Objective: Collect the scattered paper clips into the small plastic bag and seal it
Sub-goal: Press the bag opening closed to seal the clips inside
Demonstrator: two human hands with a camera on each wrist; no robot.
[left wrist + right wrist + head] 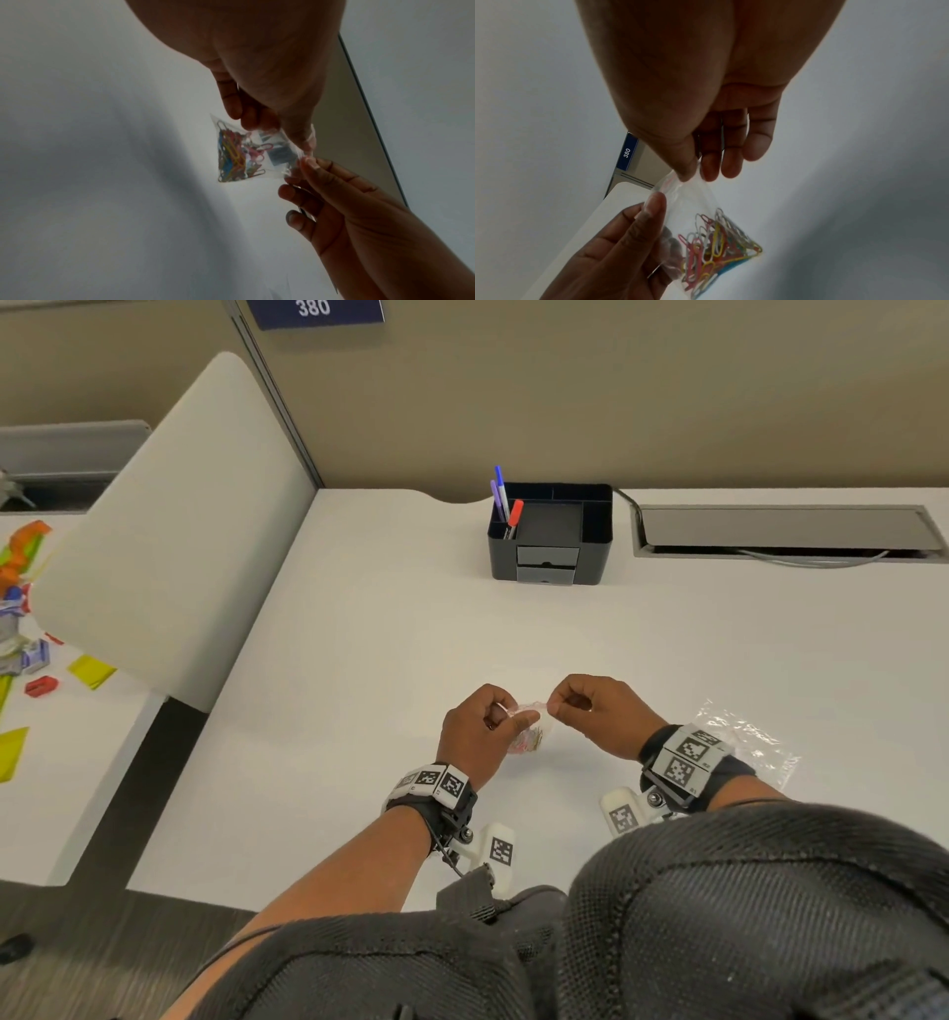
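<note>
A small clear plastic bag (531, 717) hangs just above the white desk (385, 634), held between both hands. Several coloured paper clips (529, 742) lie bunched in its lower part. My left hand (513, 716) pinches the bag's top edge at its left end, and my right hand (552, 706) pinches the right end. In the left wrist view the left hand (270, 130) pinches the bag (277, 154) above the clips (231, 156), and the right hand (295, 172) pinches its corner. In the right wrist view the right hand (696, 176) pinches the strip above the clips (716, 247), with the left hand (662, 223) below.
A black desk organiser (552, 541) with pens stands at the back middle. A second crumpled clear bag (744, 737) lies right of my right wrist. A cable hatch (780, 526) is at the back right. A white divider (169, 541) bounds the left, with coloured items (31, 629) beyond.
</note>
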